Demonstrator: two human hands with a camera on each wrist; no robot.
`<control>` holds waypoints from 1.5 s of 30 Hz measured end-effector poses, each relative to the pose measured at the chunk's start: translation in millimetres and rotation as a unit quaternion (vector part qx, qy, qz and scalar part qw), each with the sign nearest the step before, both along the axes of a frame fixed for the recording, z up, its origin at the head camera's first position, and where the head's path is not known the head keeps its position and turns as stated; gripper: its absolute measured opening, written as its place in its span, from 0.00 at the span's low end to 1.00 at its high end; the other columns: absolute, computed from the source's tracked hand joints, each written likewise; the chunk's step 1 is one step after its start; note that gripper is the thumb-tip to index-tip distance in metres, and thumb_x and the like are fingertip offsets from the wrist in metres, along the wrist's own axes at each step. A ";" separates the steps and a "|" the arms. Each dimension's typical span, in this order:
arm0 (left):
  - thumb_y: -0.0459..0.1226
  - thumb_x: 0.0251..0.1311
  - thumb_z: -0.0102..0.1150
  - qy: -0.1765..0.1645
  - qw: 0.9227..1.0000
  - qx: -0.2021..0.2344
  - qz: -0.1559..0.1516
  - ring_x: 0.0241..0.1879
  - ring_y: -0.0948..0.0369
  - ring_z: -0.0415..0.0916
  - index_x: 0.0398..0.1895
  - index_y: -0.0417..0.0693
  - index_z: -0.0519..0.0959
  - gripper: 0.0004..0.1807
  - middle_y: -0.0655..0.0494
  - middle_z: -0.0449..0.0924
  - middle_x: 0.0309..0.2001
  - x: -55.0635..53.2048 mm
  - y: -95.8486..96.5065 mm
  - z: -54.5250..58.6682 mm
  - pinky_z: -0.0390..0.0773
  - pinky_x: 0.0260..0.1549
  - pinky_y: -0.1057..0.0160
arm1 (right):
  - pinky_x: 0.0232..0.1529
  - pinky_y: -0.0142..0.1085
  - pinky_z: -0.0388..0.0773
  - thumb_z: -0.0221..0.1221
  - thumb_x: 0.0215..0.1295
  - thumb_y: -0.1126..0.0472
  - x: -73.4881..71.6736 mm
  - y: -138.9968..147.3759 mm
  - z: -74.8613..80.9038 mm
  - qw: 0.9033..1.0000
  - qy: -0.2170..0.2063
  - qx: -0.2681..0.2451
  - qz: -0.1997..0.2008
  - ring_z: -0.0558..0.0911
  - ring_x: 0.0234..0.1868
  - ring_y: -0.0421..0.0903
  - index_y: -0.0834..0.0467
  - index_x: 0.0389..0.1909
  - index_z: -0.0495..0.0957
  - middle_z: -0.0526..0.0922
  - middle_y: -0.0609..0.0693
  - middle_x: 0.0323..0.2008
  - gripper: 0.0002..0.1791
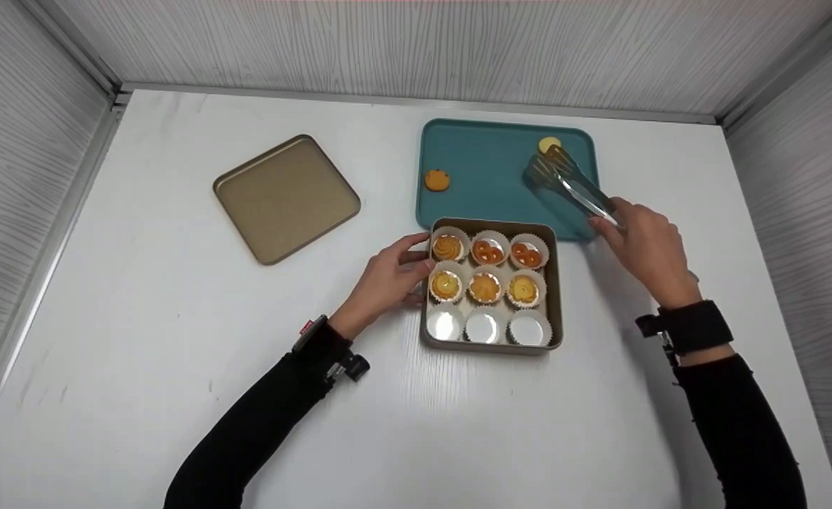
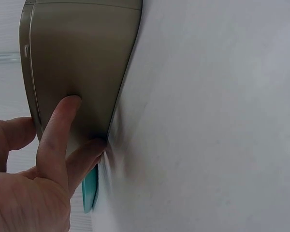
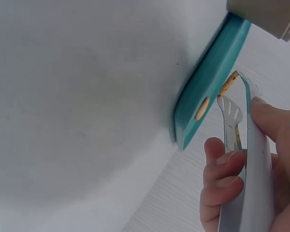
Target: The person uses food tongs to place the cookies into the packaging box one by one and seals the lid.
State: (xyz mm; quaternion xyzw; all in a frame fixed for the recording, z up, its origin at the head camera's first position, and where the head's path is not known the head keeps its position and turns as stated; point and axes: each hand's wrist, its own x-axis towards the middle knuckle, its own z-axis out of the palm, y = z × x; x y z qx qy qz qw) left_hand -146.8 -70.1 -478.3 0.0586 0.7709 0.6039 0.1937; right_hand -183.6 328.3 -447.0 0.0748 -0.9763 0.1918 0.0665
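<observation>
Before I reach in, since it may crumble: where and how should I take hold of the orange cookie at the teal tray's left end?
Probably by opposite edges, near and far, coming from above and the right. The orange cookie is round and lies flat, so its edges are what offers a hold; the teal tray has its rim close on the left.

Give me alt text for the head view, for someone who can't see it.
A person's right hand holds tongs over a teal tray bearing two round cookies, while the left hand touches the side of a square tin. In the tin are nine white cups, six filled and the nearest three empty. A gold tray lies to the left.
</observation>
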 end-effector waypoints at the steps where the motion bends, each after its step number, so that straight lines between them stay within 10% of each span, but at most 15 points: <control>1: 0.41 0.75 0.58 -0.002 1.000 0.001 0.000 0.62 0.51 0.79 0.78 0.49 0.66 0.31 0.40 0.76 0.66 0.1 0.0 0.1 0.87 0.41 0.58 | 0.33 0.62 0.77 0.60 0.77 0.47 1.8 0.1 1.0 1.000 0.003 -0.002 0.002 0.81 0.35 0.63 0.70 0.61 0.77 0.83 0.68 0.38 0.29; 28: 0.39 0.75 0.58 -0.006 1.000 0.011 -0.002 0.60 0.50 0.80 0.78 0.48 0.65 0.31 0.39 0.76 0.67 -0.6 1.2 -0.4 0.88 0.38 0.59 | 0.23 0.46 0.73 0.70 0.67 0.55 62.6 -15.7 22.6 0.992 0.098 0.015 0.078 0.76 0.24 0.51 0.64 0.60 0.79 0.81 0.59 0.29 0.26; 45: 0.40 0.75 0.58 -0.007 1.000 -0.007 0.001 0.59 0.51 0.81 0.78 0.49 0.66 0.31 0.40 0.77 0.66 -1.2 1.4 1.1 0.88 0.36 0.59 | 0.24 0.43 0.77 0.72 0.65 0.55 92.4 -21.5 31.4 0.987 0.068 0.023 0.146 0.80 0.26 0.46 0.58 0.61 0.81 0.84 0.54 0.34 0.25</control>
